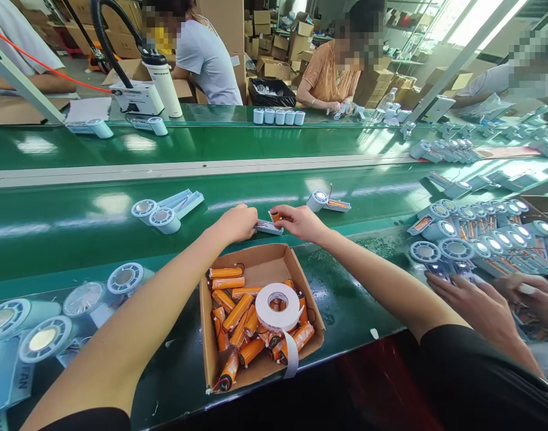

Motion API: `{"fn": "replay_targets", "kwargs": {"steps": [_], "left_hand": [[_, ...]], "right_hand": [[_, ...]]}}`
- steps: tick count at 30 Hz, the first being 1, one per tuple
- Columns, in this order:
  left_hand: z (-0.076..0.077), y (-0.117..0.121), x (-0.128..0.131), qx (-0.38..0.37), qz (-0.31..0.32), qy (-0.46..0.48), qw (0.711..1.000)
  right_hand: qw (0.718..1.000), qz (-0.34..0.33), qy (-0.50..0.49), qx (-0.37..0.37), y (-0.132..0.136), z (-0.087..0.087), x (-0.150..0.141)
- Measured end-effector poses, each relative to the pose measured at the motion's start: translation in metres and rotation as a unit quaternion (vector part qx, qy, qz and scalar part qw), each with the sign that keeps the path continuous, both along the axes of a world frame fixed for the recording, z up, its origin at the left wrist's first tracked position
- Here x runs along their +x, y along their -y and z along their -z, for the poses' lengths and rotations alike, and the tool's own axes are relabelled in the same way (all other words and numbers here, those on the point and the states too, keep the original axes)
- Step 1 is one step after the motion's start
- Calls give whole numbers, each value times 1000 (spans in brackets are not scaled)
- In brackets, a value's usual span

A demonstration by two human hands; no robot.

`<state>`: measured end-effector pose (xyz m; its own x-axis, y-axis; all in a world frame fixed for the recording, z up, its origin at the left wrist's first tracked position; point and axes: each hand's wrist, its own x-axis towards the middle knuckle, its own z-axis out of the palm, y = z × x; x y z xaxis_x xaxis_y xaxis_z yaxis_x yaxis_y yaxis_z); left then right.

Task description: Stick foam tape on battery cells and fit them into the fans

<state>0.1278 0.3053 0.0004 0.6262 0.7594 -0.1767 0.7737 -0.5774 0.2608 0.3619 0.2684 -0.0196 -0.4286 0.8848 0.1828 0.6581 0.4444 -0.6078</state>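
My left hand (239,222) is closed at the end of a light blue fan handle (268,227), over the green belt; the rest of that fan is hidden behind the hand. Pinched in the fingers of my right hand (301,222) is an orange battery (275,216), held just above the handle's open side. Below both hands sits a cardboard box (274,257) with several orange wired batteries (239,312) in it. A roll of white tape (277,306) lies on top of them, its loose end hanging over the box's front edge.
Two light blue fans (165,219) lie on the belt (99,239) to the left, another fan (317,200) to the right. More fans (47,338) crowd the near left. At right, a co-worker's hands (480,305) work beside rows of fans (493,230). Other people sit across the line.
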Motion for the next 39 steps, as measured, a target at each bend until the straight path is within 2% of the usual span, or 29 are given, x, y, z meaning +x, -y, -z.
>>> {"fn": "replay_targets", "kwargs": {"steps": [2, 6, 11, 15, 19, 22, 26, 29, 31, 34, 36, 37, 39], "left_hand": [[3, -4, 5, -11, -7, -1, 1000], [4, -13, 10, -49, -22, 12, 998], [8, -12, 10, -76, -79, 58, 992], [12, -10, 16, -93, -135, 105, 981], [16, -13, 26, -101, -175, 130, 971], [17, -15, 32, -107, -190, 144, 965], [13, -19, 37, -116, -202, 156, 960], [5, -22, 41, -115, -203, 162, 959], [-3, -20, 43, -107, -204, 163, 959], [-18, 3, 38, -69, -217, 164, 960], [-26, 37, 24, -27, -196, 177, 964], [-29, 58, 14, -15, -155, 185, 970], [-32, 103, -9, -15, -20, 188, 982]], "right_hand": [[998, -8, 60, 8, 0, -3, -2], [986, 29, 162, 8, 4, -10, -6], [976, 12, 218, 18, 6, -12, -2], [975, -17, 223, 6, 2, -6, -3], [995, -12, 91, -35, -4, 1, -2], [999, 8, 14, -38, -7, -4, 23], [998, 35, -24, -40, -18, -25, 91], [995, 42, -41, -84, -34, -40, 134], [992, 32, -41, -117, -42, -43, 145], [992, 21, -26, -124, -46, -38, 140], [991, 29, -26, -127, -44, -31, 133], [990, 38, -32, -132, -40, -29, 131], [988, 63, -51, -135, -30, -30, 135]]}}
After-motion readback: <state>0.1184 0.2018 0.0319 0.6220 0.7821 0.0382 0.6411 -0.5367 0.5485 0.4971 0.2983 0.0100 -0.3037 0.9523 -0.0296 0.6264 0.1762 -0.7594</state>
